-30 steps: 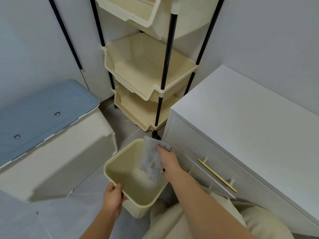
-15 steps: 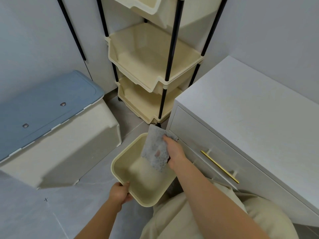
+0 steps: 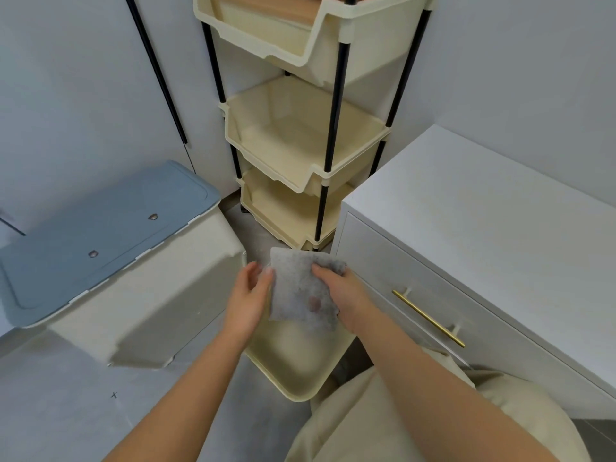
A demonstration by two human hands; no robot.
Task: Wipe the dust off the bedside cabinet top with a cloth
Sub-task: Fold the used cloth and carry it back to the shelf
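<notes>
Left hand point(image 3: 246, 301) has left the cream bin point(image 3: 293, 391), fingers loose at the cloth point(image 3: 300, 295) the right hand point(image 3: 343, 295) pinches; cabinet top point(image 3: 483, 228) likely unwiped.

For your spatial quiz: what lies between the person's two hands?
Head view: a speckled grey rectangular cloth, gripped by the right hand, its edge at the left hand.

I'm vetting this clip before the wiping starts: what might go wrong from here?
Only the right hand clearly grips the cloth; it may drop into the cream bin below. Neither hand holds that bin, close to the knee, so it may get knocked. The brass drawer handle juts beside the right forearm, which might bump it.
</notes>
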